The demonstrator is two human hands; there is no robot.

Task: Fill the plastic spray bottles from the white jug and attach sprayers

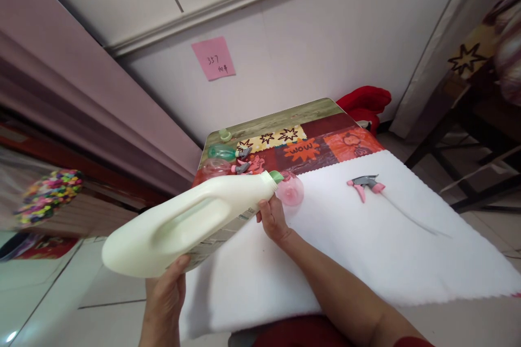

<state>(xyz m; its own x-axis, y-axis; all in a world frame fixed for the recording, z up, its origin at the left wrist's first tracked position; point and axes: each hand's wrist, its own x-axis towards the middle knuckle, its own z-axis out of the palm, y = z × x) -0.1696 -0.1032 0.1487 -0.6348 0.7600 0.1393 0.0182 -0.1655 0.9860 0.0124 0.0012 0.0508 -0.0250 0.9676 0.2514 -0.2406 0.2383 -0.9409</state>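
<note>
A large pale detergent bottle point(191, 195) is tilted, its green pouring spout point(277, 176) low on the right end. My left hand point(173, 276) is closed around its underside near the base. Under the neck, my right hand point(273, 219) is closed and supports the bottle. The spout meets a clear pink bottle point(290, 190) without a top, standing on a white cloth point(345, 249); the exact contact at its mouth is hard to make out. A grey and pink trigger sprayer point(366, 184) with a thin tube lies on the cloth to the right.
Toward the table's back left lie a green spray bottle point(222, 152) and a pink spray bottle point(215, 166). A small pale green cap point(224, 134) sits behind them. Beyond the patterned table top point(313, 143) rises a white wall with a pink note point(214, 58).
</note>
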